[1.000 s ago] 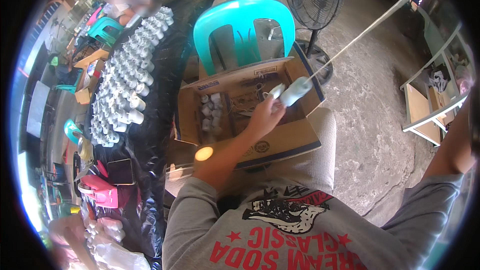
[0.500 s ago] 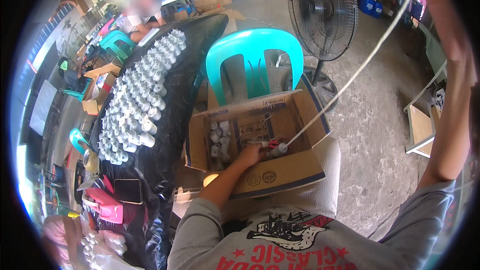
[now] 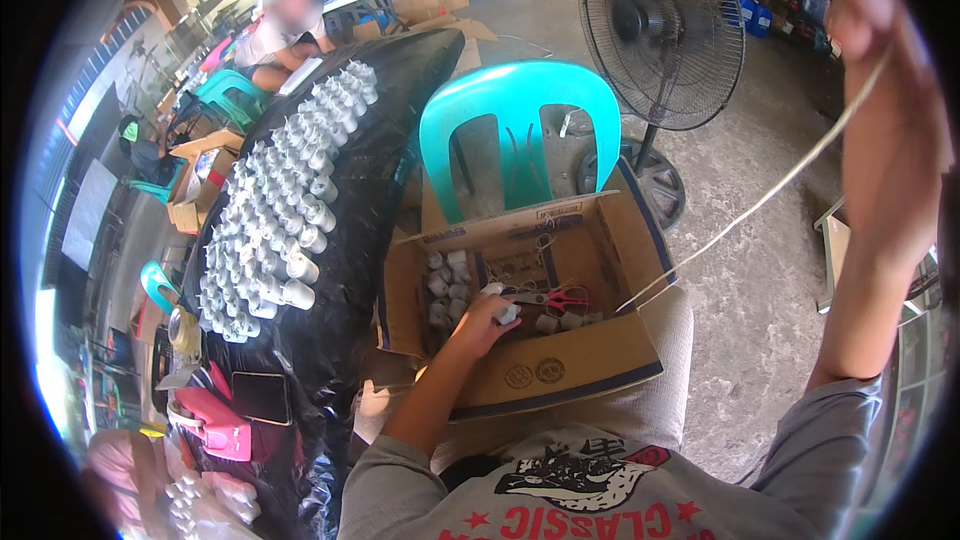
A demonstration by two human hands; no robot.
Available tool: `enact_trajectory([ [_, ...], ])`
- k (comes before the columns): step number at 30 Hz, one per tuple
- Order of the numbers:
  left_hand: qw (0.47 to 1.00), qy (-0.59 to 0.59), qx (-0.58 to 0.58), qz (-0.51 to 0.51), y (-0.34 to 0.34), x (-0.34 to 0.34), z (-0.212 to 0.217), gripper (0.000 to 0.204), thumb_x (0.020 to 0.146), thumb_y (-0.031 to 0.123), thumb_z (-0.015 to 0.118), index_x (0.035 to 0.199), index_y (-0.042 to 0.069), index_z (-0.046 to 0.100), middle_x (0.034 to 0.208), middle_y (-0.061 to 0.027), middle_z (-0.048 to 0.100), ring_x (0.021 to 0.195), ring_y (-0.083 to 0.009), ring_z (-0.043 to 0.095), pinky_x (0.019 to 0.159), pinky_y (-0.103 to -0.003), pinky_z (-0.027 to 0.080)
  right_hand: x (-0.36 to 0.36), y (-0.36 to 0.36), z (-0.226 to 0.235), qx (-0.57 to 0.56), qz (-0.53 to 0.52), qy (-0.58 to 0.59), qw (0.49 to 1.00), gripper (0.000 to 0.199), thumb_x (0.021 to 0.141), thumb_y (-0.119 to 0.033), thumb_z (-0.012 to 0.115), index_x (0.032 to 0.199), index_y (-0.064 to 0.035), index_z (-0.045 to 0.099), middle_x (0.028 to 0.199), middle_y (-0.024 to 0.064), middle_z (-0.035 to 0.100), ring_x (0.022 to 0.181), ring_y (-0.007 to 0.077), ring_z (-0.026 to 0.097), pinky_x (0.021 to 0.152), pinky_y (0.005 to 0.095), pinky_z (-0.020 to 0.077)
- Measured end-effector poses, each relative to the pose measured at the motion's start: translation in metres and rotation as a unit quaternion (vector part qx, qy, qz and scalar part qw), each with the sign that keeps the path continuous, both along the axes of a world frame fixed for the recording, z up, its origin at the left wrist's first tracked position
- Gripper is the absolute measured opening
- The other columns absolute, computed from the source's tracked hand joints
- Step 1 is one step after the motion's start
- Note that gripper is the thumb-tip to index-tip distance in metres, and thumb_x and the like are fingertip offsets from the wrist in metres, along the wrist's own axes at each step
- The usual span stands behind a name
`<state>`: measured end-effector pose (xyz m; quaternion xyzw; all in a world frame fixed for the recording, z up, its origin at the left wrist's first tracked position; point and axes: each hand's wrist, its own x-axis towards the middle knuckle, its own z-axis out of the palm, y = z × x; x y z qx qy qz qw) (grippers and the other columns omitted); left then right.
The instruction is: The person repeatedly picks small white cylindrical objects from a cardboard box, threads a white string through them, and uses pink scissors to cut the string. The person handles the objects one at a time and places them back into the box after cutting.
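My left hand is in the open cardboard box, its fingers closed round a small white cylinder. Raised at the upper right, my right hand grips a white cord. The cord slants down to the box's right side, where its lower part passes behind the rim or into the box; which one I cannot tell. Red-handled scissors lie inside the box, right of my left hand. Several white cylinders are grouped at the box's left, and a few more lie along the near wall.
Left of the box, a table under black plastic bears rows of white wicked pieces, a dark phone and a pink bag. Beyond the box stand a teal chair and a fan. A person sits far left.
My left hand has shifted left, away from the near-wall cylinders, with a white cylinder in it. The cord's lower end has moved right, toward the box rim. My right hand has come further into view.
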<state>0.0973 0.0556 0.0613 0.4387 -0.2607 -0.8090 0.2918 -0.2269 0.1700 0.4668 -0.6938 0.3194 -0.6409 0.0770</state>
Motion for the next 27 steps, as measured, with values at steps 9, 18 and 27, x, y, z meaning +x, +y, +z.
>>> enact_trajectory([
  [9,0.998,0.023,-0.009,0.065,0.003,0.011,-0.023,0.019,0.092,0.011,0.056,0.110,0.005,0.051,0.109,-0.0093,0.058,0.105,-0.0254,0.059,0.097,-0.042,0.048,0.118,-0.023,-0.216,0.211,-0.019,-0.117,0.970,0.019,0.080,0.005,0.057,0.089,-0.0003,0.073,0.082,0.0071,0.067,0.075,0.0132,0.058,0.071,0.0274,0.0474],
  [18,0.987,0.108,-0.001,0.120,0.005,0.006,-0.017,0.025,0.098,0.025,0.056,0.112,0.004,0.052,0.110,-0.0099,0.060,0.103,-0.0210,0.061,0.090,-0.032,0.054,0.175,-0.041,-0.370,0.491,-0.006,-0.036,0.870,0.023,0.088,-0.012,0.064,0.109,-0.0068,0.071,0.088,0.0105,0.067,0.083,0.0173,0.062,0.074,0.0290,0.0488],
  [27,0.969,0.173,0.061,0.168,0.007,-0.002,-0.001,0.031,0.097,0.026,0.057,0.116,0.003,0.050,0.116,-0.0118,0.057,0.113,-0.0231,0.057,0.099,-0.033,0.050,0.176,-0.045,-0.364,0.509,-0.079,-0.105,0.851,0.023,0.087,-0.015,0.067,0.107,-0.0045,0.069,0.095,0.0119,0.071,0.086,0.0206,0.068,0.078,0.0302,0.0504],
])
